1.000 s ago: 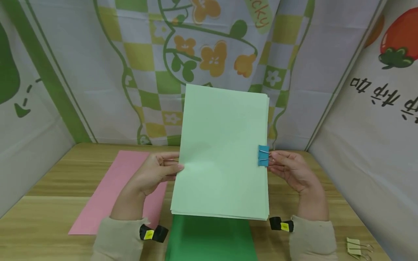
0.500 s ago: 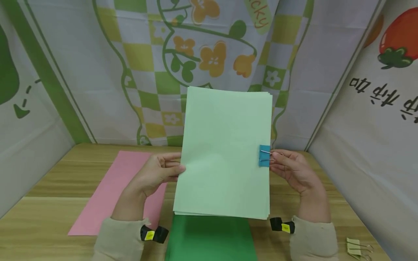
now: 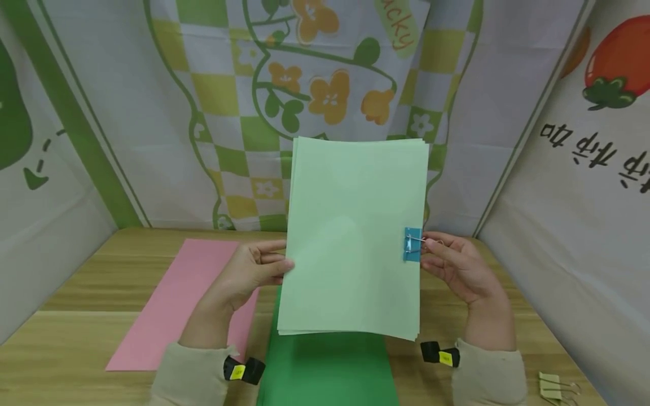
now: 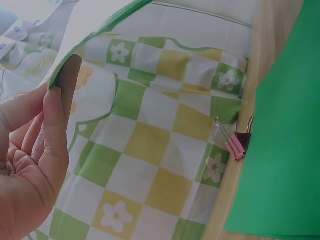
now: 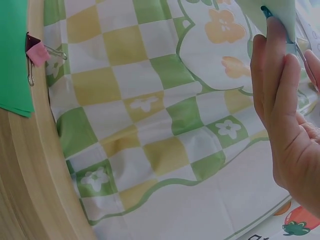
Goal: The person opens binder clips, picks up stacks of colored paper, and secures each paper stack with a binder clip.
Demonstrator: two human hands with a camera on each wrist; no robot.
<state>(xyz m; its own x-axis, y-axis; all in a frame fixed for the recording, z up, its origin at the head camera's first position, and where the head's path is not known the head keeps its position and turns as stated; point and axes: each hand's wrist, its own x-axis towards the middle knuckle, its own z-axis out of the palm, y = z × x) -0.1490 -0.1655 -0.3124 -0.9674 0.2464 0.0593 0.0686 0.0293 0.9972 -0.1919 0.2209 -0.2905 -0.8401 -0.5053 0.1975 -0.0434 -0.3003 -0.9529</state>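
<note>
A stack of pale green paper is held up above the table in the head view, its sheets slightly out of line at the corners. My left hand pinches its left edge between thumb and fingers. A blue binder clip grips the right edge, wire handles pointing right. At those handles the thumb and fingers of my right hand pinch the clip. The right wrist view shows only a little of the clip past the fingertips. Below the stack lies dark green paper, partly hidden.
Pink paper lies on the wooden table at the left, partly behind the left arm. A pale yellow binder clip sits at the front right. In the left wrist view a pink binder clip is on the green paper's edge. Printed cloth hangs behind.
The pale green stack has shifted slightly to the right and turned a little, and its left and top edges now look more fanned. Both hands keep their hold on the stack and clip.
</note>
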